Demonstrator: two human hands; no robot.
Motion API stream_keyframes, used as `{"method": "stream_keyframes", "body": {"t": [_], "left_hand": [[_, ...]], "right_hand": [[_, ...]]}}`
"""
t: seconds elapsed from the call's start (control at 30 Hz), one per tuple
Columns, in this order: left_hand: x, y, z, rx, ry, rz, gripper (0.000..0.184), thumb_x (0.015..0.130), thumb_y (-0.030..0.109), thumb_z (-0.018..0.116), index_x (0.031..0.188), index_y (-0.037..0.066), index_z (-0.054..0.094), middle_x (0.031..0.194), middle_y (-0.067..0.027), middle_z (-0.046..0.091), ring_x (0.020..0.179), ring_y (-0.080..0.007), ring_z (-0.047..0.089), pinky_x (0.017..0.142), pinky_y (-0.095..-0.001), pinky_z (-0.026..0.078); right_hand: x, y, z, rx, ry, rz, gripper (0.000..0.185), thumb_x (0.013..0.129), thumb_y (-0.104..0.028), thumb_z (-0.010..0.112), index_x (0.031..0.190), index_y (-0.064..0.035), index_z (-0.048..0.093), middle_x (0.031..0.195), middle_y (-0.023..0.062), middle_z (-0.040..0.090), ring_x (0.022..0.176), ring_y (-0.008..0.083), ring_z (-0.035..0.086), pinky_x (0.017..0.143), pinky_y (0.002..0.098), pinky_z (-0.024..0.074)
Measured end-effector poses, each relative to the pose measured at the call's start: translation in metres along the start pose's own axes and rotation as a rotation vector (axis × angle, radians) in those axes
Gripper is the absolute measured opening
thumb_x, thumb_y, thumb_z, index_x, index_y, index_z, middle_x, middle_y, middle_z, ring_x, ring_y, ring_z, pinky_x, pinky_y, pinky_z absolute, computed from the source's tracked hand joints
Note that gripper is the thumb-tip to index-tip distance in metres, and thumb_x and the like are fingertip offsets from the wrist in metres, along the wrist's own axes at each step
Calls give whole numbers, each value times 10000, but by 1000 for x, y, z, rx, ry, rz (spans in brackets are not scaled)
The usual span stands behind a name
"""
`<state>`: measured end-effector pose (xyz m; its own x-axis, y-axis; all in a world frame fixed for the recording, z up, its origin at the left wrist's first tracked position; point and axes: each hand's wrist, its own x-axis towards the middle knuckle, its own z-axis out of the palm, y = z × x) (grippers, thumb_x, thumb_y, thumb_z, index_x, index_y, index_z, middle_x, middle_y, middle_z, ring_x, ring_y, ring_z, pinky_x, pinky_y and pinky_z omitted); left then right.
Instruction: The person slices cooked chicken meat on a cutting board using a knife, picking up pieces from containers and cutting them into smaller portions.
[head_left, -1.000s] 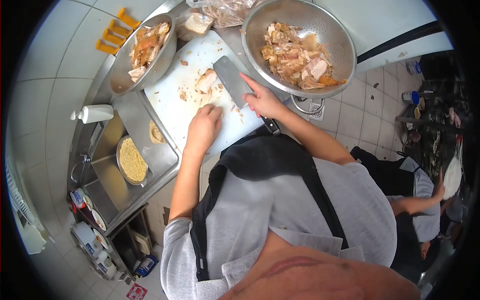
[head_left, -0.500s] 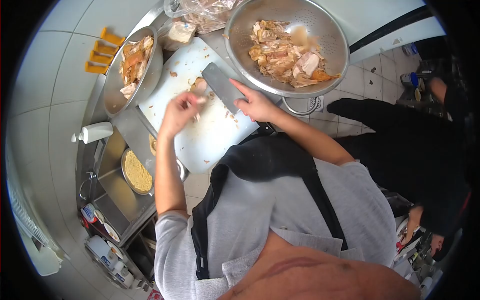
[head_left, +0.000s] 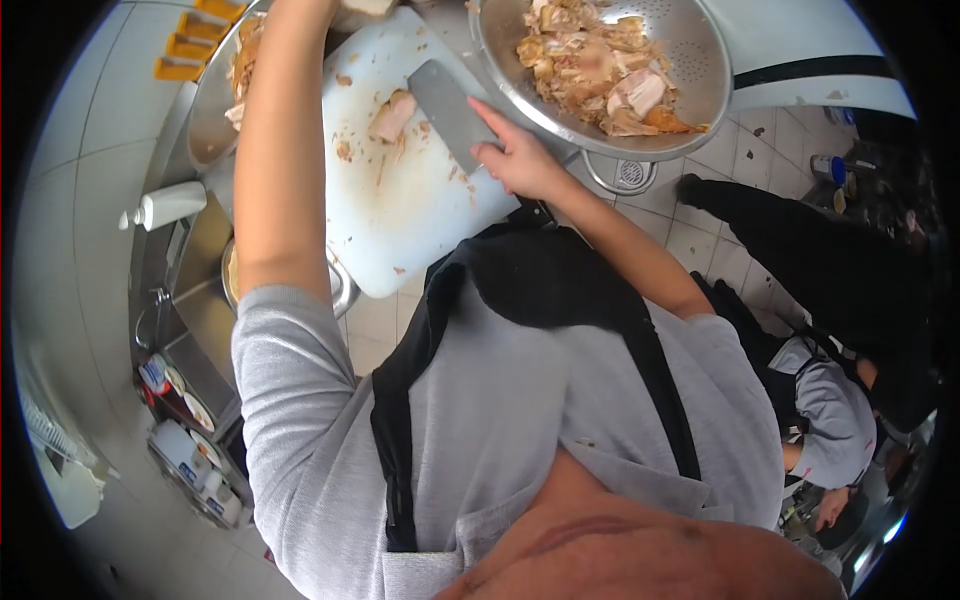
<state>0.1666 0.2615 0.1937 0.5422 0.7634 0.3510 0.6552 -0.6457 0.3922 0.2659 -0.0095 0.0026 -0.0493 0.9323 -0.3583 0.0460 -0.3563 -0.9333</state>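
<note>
My right hand (head_left: 520, 160) is closed round a cleaver (head_left: 446, 112), its index finger stretched along the blade. The broad blade lies over the right side of a white cutting board (head_left: 390, 225). A piece of cooked meat (head_left: 393, 116), which looks like poultry, sits on the board left of the blade, with small scraps around it. My left arm reaches up past the top edge, so that hand is out of sight. Beyond the board on the right stands a metal colander (head_left: 715, 75) holding torn cooked meat (head_left: 640, 92).
Partly behind my left arm is a metal bowl (head_left: 207, 130) of meat. Orange wall hooks (head_left: 187, 48), a white pump bottle (head_left: 170, 205) and a sink (head_left: 205, 300) line the left side. Co-workers stand at the right, one with a grey sleeve (head_left: 835, 415).
My left hand has gone from above the board up past the top edge. The cleaver stays in my right hand. The view has tilted, and a grey-sleeved co-worker shows at lower right.
</note>
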Motion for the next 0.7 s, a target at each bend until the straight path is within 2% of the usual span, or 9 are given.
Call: {"method": "stream_keyframes", "body": {"t": [0.03,0.07,0.13,0.2,0.3,0.4,0.47,0.53,0.7], "left_hand": [[-15,5,-6,-51,-212,-171,504,923,331,745,1362,96,671,1413,-248,648,1197,-372,686,1062,-441,517],[-35,-10,-1,-44,-218,-179,504,923,331,745,1362,96,671,1413,-248,648,1197,-372,686,1062,-441,517],[-96,-55,21,96,-347,-103,437,903,452,714,1097,66,778,1024,-174,779,911,-309,752,804,-424,566],[-145,-56,35,351,-532,-244,499,868,395,784,1238,65,718,1078,-113,770,958,-271,736,860,-392,568],[-195,-61,57,227,-585,-378,539,807,393,802,1216,52,720,1112,-125,754,1002,-318,713,911,-414,550],[-217,-73,68,94,-452,-380,504,781,354,798,1167,40,719,1119,-138,733,997,-322,698,909,-400,544],[-223,-64,63,49,-471,-425,455,780,338,795,1101,28,707,1088,-144,711,956,-320,678,878,-406,536],[-234,-56,58,117,-361,-307,410,789,300,797,1065,16,691,1033,-139,700,907,-291,667,841,-407,527],[-274,-34,29,-94,-233,-422,335,804,205,799,1069,28,696,1004,-123,685,911,-277,658,826,-407,522]], "right_hand": [[-1,-2,-1,9,5,7,734,1003,-214,607,1674,-243,310,659,7,563,479,108,501,481,317,484],[-2,-5,-1,17,12,11,737,1003,-217,612,1674,-225,307,666,7,564,485,107,504,480,317,484],[-4,-10,-1,39,24,32,740,1003,-221,618,1673,-198,303,679,11,571,494,106,510,482,317,487],[-1,-9,-1,51,39,45,745,1003,-226,624,1672,-171,298,691,15,578,503,106,515,483,317,490],[2,-1,1,58,49,14,757,1000,-239,637,1667,-132,295,717,29,590,520,108,531,491,314,499],[0,-6,1,-1,57,43,765,996,-248,642,1665,-118,295,725,40,600,525,117,546,502,312,505],[-2,-9,0,-12,64,50,772,991,-251,645,1663,-107,295,732,51,613,527,125,559,512,313,511],[0,-7,1,-12,58,40,778,987,-250,646,1663,-99,292,739,59,624,522,127,562,515,314,513],[5,4,4,-13,74,-1,777,981,-236,651,1661,-100,301,733,64,631,510,123,567,509,309,508]]}}
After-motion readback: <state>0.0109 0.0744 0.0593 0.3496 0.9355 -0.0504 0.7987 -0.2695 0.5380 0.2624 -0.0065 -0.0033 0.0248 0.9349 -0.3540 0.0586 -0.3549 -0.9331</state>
